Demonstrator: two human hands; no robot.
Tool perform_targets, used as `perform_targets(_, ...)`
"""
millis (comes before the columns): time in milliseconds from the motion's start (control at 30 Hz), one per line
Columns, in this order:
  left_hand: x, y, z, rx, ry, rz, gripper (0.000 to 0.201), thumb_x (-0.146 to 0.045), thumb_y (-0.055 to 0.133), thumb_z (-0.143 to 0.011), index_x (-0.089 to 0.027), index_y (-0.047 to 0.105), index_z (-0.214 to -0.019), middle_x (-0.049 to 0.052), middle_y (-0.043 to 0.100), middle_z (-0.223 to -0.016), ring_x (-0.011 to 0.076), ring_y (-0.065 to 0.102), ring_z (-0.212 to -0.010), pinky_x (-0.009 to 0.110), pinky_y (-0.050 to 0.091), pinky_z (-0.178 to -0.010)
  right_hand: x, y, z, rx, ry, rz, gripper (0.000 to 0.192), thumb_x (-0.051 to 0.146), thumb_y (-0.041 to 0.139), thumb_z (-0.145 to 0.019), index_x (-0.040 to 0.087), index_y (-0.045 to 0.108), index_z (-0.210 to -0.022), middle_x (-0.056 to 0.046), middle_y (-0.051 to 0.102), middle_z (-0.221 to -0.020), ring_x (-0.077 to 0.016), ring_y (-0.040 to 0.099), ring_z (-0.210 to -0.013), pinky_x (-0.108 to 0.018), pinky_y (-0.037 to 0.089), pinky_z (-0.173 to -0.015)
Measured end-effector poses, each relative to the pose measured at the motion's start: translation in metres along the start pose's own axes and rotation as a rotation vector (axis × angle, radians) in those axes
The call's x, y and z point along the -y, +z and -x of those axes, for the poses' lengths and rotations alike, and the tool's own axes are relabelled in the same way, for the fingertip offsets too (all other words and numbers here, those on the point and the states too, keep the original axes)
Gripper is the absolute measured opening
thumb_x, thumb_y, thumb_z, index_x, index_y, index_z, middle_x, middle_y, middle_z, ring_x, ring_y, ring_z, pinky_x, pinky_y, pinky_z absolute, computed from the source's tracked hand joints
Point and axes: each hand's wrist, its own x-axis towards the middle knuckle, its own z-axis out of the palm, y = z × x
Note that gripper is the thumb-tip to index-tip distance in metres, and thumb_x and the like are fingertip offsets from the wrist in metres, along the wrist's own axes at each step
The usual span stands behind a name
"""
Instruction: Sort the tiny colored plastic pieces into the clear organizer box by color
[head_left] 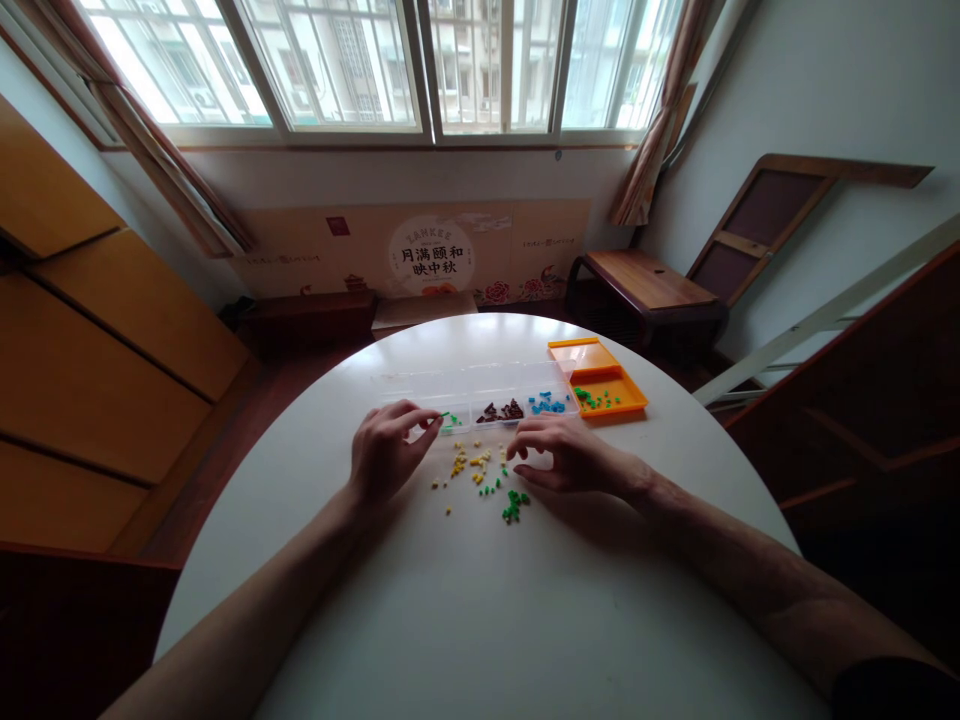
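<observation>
My left hand (390, 450) pinches a thin green piece (442, 414) between thumb and fingertips, at the front left of a clear plastic divided box (420, 385). Dark brown pieces (501, 411) and blue pieces (547, 402) lie in the box's compartments, with a few green ones near my left fingertips. My right hand (551, 455) hovers low over the table, fingers curled but apart, nothing visible between them. Between the hands lie scattered small yellow pieces (459, 460). Nearer to me is a cluster of small green pieces (514, 506).
An orange tray (637, 400) with an opened lid stands right of the clear box, holding green pieces (596, 398). Everything rests on a round white table (450, 620). Beyond its edge are a low wooden seat (649, 278), a printed carton panel (487, 250) and windows.
</observation>
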Motion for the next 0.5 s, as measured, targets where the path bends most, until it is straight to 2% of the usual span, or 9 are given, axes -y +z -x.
perform_targets(267,0.001,0.002,0.001,0.006,-0.079,0.025,0.015,-0.035,0.075,-0.100,-0.027,0.086,-0.094,0.000,0.078,-0.087,0.0158,0.059,-0.065,0.033,0.048,-0.074,0.001,0.007,-0.001,0.073,-0.035,0.009,0.009,0.023,0.070,-0.104,0.026,0.079,-0.103,-0.002,0.074,-0.096,-0.0157,0.064,-0.085,-0.028,0.050,-0.084)
perform_targets(500,0.002,0.003,0.002,0.026,-0.092,0.011,0.015,-0.036,0.075,-0.100,-0.027,0.086,-0.093,0.000,0.078,-0.088,0.0157,0.060,-0.067,0.033,0.048,-0.076,-0.001,0.013,-0.001,0.038,-0.033,-0.023,0.011,0.028,0.071,-0.105,0.024,0.078,-0.097,-0.002,0.074,-0.094,-0.0162,0.066,-0.085,-0.029,0.051,-0.084)
